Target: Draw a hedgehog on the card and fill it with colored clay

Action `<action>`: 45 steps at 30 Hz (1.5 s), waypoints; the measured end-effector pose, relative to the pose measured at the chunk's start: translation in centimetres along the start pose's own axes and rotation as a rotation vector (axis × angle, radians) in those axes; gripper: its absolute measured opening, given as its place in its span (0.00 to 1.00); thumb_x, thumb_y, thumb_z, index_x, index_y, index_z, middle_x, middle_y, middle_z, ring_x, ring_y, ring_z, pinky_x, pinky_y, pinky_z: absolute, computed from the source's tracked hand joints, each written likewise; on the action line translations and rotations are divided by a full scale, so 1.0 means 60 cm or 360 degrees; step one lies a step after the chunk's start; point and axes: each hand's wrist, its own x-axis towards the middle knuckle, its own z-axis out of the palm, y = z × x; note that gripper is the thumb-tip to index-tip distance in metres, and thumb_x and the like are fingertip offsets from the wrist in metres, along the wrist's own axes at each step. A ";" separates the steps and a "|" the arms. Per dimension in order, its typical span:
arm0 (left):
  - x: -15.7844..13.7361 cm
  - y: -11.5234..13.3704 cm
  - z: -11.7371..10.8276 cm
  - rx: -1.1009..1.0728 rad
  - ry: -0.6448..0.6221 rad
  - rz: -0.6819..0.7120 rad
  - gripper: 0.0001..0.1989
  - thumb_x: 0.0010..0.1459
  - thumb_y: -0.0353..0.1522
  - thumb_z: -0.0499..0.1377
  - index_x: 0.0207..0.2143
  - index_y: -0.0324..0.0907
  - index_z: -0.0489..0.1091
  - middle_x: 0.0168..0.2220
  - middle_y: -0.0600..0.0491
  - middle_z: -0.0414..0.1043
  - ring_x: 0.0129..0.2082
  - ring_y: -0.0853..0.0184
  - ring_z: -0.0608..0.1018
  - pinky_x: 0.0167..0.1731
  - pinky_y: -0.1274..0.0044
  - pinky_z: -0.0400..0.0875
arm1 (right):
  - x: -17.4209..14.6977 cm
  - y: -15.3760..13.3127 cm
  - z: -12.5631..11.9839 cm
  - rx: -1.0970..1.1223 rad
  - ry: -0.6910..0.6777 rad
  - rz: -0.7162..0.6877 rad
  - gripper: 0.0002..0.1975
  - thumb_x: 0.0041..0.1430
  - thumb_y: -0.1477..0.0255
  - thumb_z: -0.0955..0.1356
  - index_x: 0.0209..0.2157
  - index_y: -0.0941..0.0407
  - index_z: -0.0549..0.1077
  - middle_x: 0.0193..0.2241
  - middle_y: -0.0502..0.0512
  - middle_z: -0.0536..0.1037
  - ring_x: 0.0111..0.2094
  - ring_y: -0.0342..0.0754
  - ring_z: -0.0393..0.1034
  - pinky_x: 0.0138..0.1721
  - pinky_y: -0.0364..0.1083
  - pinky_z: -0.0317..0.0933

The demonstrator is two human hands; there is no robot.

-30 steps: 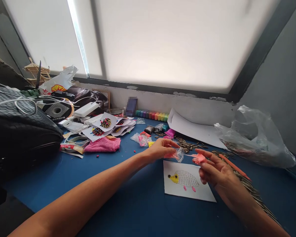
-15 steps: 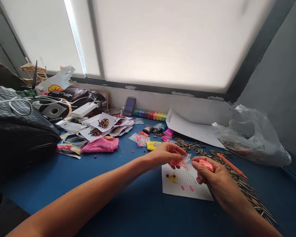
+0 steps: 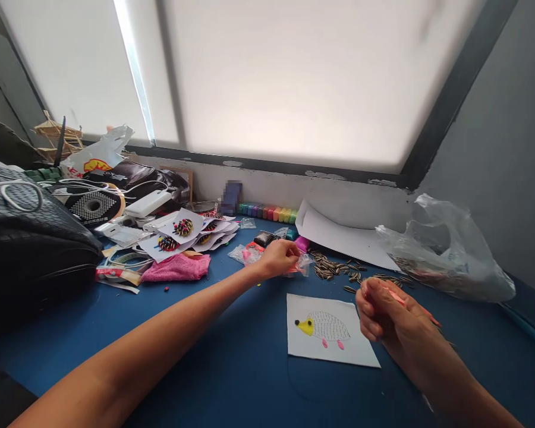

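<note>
My left hand [image 3: 277,258] reaches over the bags at the middle back of the table, its fingers curled on a clear plastic bag [image 3: 302,266] with coral-red bits inside. Most of its fingertips are hidden. Closer to me on the right, my right hand [image 3: 390,312] is closed around a lump of coral modelling clay [image 3: 397,296], which shows between thumb and fingers. Between the hands lies a white card [image 3: 303,349] with a drawn hedgehog [image 3: 329,326]. Its face is yellow clay, its nose and eye black, its feet pink.
Striped sunflower seeds [image 3: 327,266] are scattered behind the card and partly under my right hand. A plastic bag [image 3: 463,255] stands at right, beside white paper [image 3: 345,236]. Finished cards [image 3: 178,233], a pink cloth [image 3: 177,268] and a black bag [image 3: 35,244] fill the left.
My left hand has moved away from the right hand, back and left, with the clear bag. The right hand has turned slightly, still holding the coral clay. The hedgehog card is now uncovered.
</note>
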 end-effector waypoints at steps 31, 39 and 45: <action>-0.038 0.072 0.050 -0.1317 -0.1364 -0.0066 0.24 0.48 0.47 0.68 0.39 0.37 0.75 0.29 0.51 0.76 0.30 0.67 0.80 0.37 0.73 0.75 | 0.008 0.041 -0.008 -0.0862 0.0265 -0.0308 0.21 0.52 0.55 0.71 0.44 0.52 0.72 0.32 0.52 0.78 0.33 0.49 0.74 0.34 0.45 0.69; -0.047 0.076 0.041 -0.1200 -0.1221 -0.0006 0.20 0.48 0.45 0.68 0.32 0.36 0.75 0.26 0.53 0.74 0.26 0.70 0.78 0.30 0.77 0.74 | 0.000 0.033 -0.015 -0.0986 0.0304 -0.0417 0.14 0.50 0.57 0.72 0.34 0.51 0.80 0.27 0.51 0.79 0.27 0.48 0.72 0.30 0.45 0.68; -0.039 0.083 0.027 -0.0939 -0.1267 0.0091 0.22 0.54 0.49 0.62 0.34 0.37 0.73 0.30 0.52 0.75 0.26 0.70 0.78 0.29 0.76 0.74 | 0.000 0.029 -0.015 -0.0943 0.0386 -0.0436 0.11 0.47 0.59 0.73 0.29 0.51 0.80 0.26 0.50 0.79 0.27 0.47 0.72 0.26 0.42 0.67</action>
